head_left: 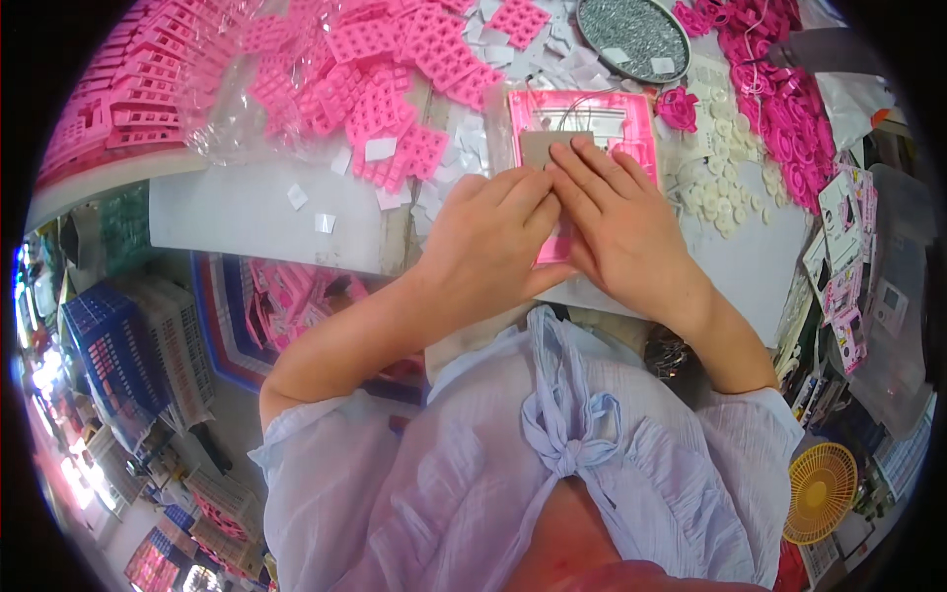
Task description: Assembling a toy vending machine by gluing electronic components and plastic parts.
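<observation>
A pink plastic casing (646,123) lies on the table before me, with thin dark wires and a whitish inner part at its far end. On top of it rests a grey-brown flat square piece (543,146). My left hand (490,232) is closed over the casing's left side, fingers bent against the square's near edge; its fingertips are partly hidden, so what they hold cannot be made out. My right hand (628,222) lies with straight fingers over the right side, its fingertips on the square's right edge. Both hands cover most of the casing's near part.
Pink perforated plastic parts (380,109) heap up at the far left. A round tray of small metal pieces (631,35) stands at the back. Whitish round parts (725,192) and magenta parts (779,128) lie to the right. Under the table's left side is a blue-rimmed basket (212,326).
</observation>
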Motion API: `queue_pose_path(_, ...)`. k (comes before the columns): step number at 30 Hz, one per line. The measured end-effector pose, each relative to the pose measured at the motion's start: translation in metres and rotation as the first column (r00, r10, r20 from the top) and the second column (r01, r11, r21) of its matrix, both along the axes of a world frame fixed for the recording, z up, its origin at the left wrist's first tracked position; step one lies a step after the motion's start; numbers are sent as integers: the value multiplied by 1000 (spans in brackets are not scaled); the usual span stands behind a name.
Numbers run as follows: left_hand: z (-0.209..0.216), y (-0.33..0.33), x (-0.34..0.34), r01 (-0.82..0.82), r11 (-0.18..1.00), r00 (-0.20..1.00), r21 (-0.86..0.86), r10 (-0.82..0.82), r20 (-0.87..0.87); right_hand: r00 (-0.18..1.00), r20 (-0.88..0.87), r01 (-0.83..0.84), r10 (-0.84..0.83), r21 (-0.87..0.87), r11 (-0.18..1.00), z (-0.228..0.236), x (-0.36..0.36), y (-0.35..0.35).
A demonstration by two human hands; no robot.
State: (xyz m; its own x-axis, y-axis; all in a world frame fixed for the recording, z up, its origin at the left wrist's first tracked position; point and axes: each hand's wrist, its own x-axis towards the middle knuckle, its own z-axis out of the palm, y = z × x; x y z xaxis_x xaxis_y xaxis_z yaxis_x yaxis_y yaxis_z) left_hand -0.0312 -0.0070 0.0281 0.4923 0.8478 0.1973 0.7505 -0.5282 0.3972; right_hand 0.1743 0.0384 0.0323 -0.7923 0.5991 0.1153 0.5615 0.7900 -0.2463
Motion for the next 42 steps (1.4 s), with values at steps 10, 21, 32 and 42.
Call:
queue_pose_path(10,50,90,-2,228,830,958,-509,-284,-33,297,-941,624,-160,64,779,93,142,151)
queue_pose_path(21,-45,276,79,166,971,961,171,-120,-251,170,-864,51,-473,-472,880,71,115,199)
queue_pose_path(32,-38,299,71,-42,976,898,212,130,-420,302,-848,-169,-436,-498,851,87,60,146)
queue_pose_path(42,28,149,40,53,994,901,95,-89,424,298,-841,-507,-452,-540,671,58,69,112)
